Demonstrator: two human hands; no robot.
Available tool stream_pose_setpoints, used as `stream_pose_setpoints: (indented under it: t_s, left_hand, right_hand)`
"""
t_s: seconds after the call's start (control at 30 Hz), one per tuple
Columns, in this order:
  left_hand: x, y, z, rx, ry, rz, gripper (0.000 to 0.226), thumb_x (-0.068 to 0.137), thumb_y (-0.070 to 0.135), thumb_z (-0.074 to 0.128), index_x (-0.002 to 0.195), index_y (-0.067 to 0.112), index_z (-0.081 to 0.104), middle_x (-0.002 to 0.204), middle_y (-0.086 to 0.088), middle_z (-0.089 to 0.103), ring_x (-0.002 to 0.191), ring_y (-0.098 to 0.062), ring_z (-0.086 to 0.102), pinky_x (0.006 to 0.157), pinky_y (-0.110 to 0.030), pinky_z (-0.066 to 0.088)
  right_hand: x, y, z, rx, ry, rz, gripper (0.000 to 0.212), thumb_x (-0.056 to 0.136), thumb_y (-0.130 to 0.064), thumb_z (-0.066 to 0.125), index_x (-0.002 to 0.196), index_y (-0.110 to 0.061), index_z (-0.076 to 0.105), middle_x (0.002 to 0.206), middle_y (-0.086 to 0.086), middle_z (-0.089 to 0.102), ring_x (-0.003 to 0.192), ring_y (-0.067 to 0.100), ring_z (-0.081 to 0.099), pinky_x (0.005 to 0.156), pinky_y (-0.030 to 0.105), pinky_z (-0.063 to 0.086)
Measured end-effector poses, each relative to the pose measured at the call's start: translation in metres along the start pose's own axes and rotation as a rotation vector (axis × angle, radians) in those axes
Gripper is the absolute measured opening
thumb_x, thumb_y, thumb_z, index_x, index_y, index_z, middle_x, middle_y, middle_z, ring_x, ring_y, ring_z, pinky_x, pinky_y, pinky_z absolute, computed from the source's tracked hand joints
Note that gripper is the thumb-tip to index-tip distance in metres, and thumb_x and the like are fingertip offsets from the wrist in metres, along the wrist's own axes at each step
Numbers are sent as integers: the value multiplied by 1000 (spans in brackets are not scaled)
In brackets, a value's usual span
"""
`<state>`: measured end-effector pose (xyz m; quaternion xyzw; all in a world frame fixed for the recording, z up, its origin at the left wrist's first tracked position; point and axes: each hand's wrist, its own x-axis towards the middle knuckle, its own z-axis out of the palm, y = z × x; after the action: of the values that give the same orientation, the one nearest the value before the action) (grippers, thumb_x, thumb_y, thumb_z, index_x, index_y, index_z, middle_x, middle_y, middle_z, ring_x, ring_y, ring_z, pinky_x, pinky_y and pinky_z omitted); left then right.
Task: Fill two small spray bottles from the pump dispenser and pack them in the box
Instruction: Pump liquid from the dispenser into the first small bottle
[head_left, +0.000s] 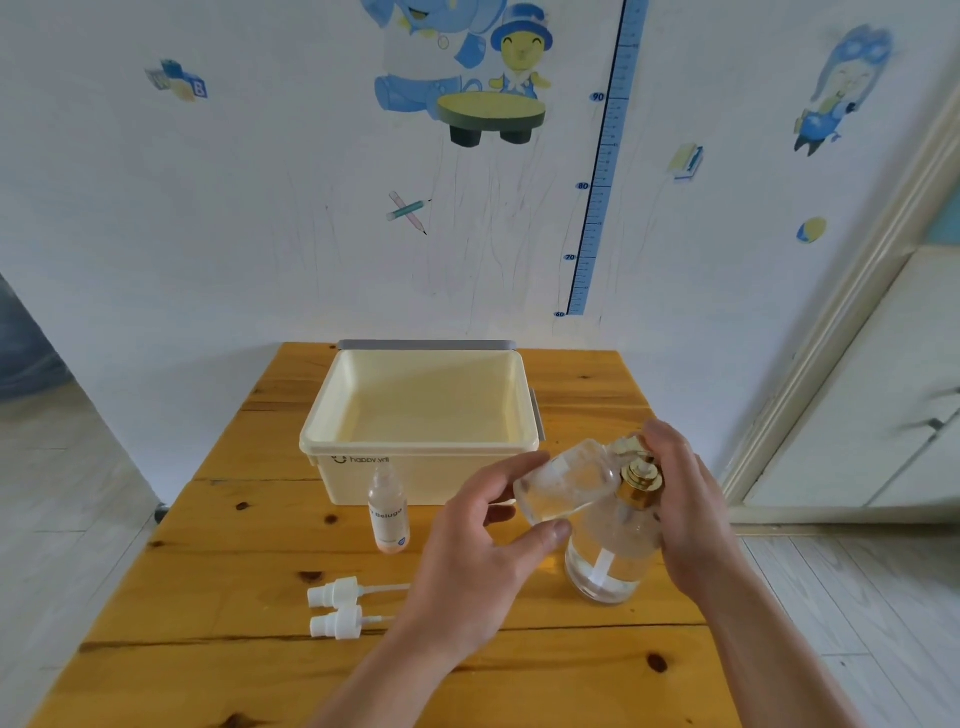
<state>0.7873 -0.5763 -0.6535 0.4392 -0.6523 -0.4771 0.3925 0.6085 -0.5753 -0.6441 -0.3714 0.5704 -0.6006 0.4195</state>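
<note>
Left of the left hand (483, 551), a small clear labelled spray bottle (388, 512) stands uncapped. That hand pinches a second small clear bottle (566, 483), long axis tilted rightward, its mouth apparently at the spout of the clear glass pump dispenser (608, 561). The right hand (685, 499) curls over the pump head.

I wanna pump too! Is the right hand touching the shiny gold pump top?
Touching. Head view shows the right hand curled round the shiny gold pump top.

box (332, 470) open-topped, spray heads (335, 608) front-left
</note>
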Motion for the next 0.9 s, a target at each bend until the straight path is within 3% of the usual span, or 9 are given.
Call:
stream_pose_setpoints:
  t_s: [0.13, 0.2, 0.27, 0.33, 0.5, 0.6, 0.67, 0.73, 0.9]
  left_hand:
    - [0, 0, -1, -6, -2, 4, 47, 81, 29, 76, 120, 49, 58, 115, 25, 65, 111, -5, 59, 98, -35, 50]
    - [0, 0, 0, -5, 0, 4, 47, 81, 29, 76, 119, 50, 58, 114, 25, 65, 110, -4, 58, 98, -35, 50]
    - [0, 0, -1, -2, 1, 2, 47, 81, 29, 76, 119, 50, 58, 114, 26, 64, 110, -4, 58, 98, -35, 50]
    - [0, 0, 0, -3, 0, 4, 47, 81, 29, 76, 120, 49, 58, 114, 26, 65, 111, -4, 58, 98, -35, 50]
    - [0, 1, -1, 4, -1, 15, 47, 82, 28, 76, 121, 48, 58, 115, 26, 64, 111, -2, 58, 99, -34, 50]
    - [1, 1, -1, 9, 3, 12, 47, 81, 30, 76, 120, 50, 57, 115, 27, 64, 110, -2, 58, 98, -34, 50]
    - [1, 1, -1, 11, 4, 6, 48, 81, 31, 76, 120, 50, 57, 114, 26, 64, 110, -2, 58, 98, -34, 50]
    - [1, 0, -1, 3, 4, 2, 48, 81, 30, 76, 120, 49, 57, 114, 25, 65, 111, -3, 58, 98, -34, 50]
    - [1, 1, -1, -2, 2, 8, 48, 81, 27, 77, 120, 49, 58, 114, 25, 65, 110, -4, 59, 98, -34, 50]
  right_hand:
    - [-3, -4, 2, -11, -16, 9, 86, 56, -75, 52, 121, -20, 64, 119, 5, 66, 114, 24, 59, 100, 51, 45]
    - [-2, -6, 0, -3, -19, -14, 36, 75, -61, 51, 82, -31, 70, 84, -6, 68, 84, 11, 61, 77, 39, 47]
    - [0, -4, -1, -16, -43, -37, 40, 89, -45, 48, 52, -33, 58, 58, -13, 57, 63, 7, 52, 62, 31, 37]
    - [-1, -5, 0, -8, -12, -31, 29, 75, -59, 52, 66, -33, 59, 72, -8, 58, 77, 14, 52, 66, 32, 39]
    - [0, 0, 1, -30, -9, 9, 91, 57, -79, 52, 127, -21, 61, 129, 8, 61, 121, 28, 56, 105, 56, 41]
    - [1, -2, -1, -15, -7, 14, 39, 74, -64, 52, 85, -32, 71, 95, 0, 67, 92, 20, 60, 83, 40, 48]
    - [2, -2, -2, -31, -26, -7, 34, 85, -48, 51, 56, -35, 62, 75, -3, 57, 72, 16, 51, 63, 32, 39]
    - [1, -3, -1, -21, 6, -7, 24, 76, -55, 53, 68, -34, 62, 86, 1, 55, 79, 18, 51, 61, 32, 39]
    - [0, -1, 0, -54, -1, 20, 89, 54, -76, 52, 119, -17, 63, 117, 8, 65, 110, 25, 59, 93, 47, 47]
